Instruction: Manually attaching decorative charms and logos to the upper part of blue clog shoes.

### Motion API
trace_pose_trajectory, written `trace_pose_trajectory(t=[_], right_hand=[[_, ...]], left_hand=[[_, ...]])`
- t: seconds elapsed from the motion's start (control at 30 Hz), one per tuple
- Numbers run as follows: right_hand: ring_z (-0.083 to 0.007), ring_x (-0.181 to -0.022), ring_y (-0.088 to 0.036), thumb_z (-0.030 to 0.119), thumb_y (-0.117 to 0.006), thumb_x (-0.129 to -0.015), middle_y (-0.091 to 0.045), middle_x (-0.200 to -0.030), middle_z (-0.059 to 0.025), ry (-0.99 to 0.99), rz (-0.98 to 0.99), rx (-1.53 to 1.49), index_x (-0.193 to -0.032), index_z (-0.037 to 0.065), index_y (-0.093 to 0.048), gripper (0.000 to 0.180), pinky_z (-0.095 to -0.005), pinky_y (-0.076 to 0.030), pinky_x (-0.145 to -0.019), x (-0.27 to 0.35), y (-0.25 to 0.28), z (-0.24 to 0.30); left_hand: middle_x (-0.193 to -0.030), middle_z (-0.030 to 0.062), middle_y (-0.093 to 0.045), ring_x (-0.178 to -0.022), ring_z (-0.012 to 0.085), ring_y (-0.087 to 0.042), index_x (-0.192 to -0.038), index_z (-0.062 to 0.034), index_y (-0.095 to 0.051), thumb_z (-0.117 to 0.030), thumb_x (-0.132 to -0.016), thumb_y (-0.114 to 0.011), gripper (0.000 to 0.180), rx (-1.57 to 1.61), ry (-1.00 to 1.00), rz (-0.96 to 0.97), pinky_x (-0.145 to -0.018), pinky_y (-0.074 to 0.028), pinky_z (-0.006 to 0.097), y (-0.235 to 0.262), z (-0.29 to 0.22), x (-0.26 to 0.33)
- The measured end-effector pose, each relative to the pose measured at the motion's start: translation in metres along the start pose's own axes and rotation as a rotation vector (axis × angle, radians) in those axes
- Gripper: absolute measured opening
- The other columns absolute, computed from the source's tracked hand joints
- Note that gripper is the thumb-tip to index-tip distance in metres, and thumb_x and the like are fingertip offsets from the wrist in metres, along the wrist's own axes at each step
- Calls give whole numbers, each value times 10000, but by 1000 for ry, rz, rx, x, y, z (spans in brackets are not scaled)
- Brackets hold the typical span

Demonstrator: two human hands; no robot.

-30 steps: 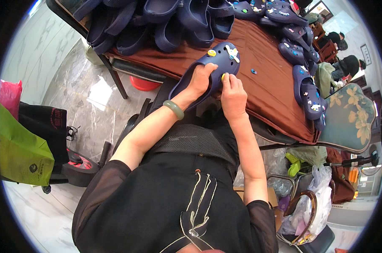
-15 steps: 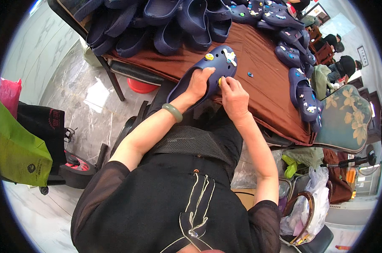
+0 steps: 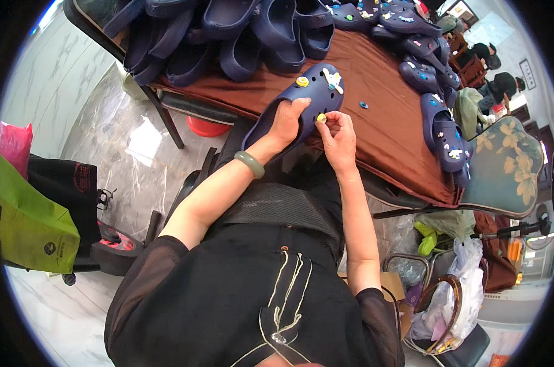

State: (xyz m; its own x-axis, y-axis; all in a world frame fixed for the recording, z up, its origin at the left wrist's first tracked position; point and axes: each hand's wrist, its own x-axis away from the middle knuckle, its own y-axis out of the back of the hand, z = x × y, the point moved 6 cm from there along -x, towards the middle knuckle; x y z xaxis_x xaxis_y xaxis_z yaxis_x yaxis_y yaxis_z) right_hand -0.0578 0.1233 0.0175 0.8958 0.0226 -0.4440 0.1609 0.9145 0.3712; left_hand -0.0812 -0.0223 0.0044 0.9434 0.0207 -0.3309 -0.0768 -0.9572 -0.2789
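My left hand (image 3: 283, 128) grips a navy clog (image 3: 315, 92) by its opening, thumb pressed on the upper and the other fingers mostly hidden inside or beneath. A white figure charm (image 3: 333, 81) and a round yellow charm (image 3: 302, 81) sit in the holes of the clog's upper. At its right side, a small yellow charm (image 3: 321, 118) is pinched between the thumb and fingertips of my right hand (image 3: 339, 140), against the upper; whether its stem is in a hole I cannot tell. A small blue charm (image 3: 363, 105) lies on the brown cloth beyond.
Plain navy clogs (image 3: 240, 52) are heaped at the far left of the cloth-covered table (image 3: 387, 144). Decorated clogs (image 3: 446, 131) line its right edge. A floral-backed chair (image 3: 500, 168) stands at right, above a plastic bag (image 3: 460, 293). A red basin (image 3: 208, 126) is beneath the table.
My right forearm has swung more upright and the hand has turned slightly, so more of the small yellow charm shows. My left hand keeps its hold on the clog.
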Motion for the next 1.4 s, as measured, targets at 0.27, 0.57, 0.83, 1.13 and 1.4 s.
trace_pose_trajectory(t=[0.27,0.57,0.83,1.13,1.4], right_hand=[[-77,-741,-550,65,-674,-818,-553,-828,-16,93,-61,60,-994,21,-512,243,-208,-464,-688,8,-5,8],[-90,-780,-549,21,-658,-817,-544,-986,-39,-41,-58,-289,-1064,11,-571,262,-225,-470,-713,7,-6,-11],[-345,-889,-593,8,-592,-830,-556,-1019,-181,460,-214,479,-1069,12,-594,239,-381,-505,-749,10,-8,24],[-341,-851,-612,67,-580,-852,-552,-1024,-173,460,-118,721,-1070,-8,-531,236,-384,-538,-666,6,-22,36],[-377,-801,-602,61,-520,-879,-515,-1020,-197,410,-166,645,-1044,-24,-482,189,-413,-530,-619,12,-20,31]], left_hand=[[-821,109,-647,-752,155,-613,-876,50,-605,-242,-876,-452,330,-92,-86,0,-705,-474,295,3,2,1],[-805,98,-632,-748,158,-600,-894,44,-586,-272,-879,-465,338,77,-19,20,-687,-460,299,4,6,0],[-883,26,-613,-737,87,-595,-990,-37,-593,-273,-841,-575,279,214,329,91,-639,-485,227,6,13,-1],[-908,20,-614,-786,93,-589,-1001,-24,-588,-262,-849,-560,285,291,201,60,-681,-487,249,6,15,-6],[-1001,33,-625,-893,99,-573,-1067,17,-598,-188,-856,-638,297,52,186,189,-810,-459,257,-7,4,15]])
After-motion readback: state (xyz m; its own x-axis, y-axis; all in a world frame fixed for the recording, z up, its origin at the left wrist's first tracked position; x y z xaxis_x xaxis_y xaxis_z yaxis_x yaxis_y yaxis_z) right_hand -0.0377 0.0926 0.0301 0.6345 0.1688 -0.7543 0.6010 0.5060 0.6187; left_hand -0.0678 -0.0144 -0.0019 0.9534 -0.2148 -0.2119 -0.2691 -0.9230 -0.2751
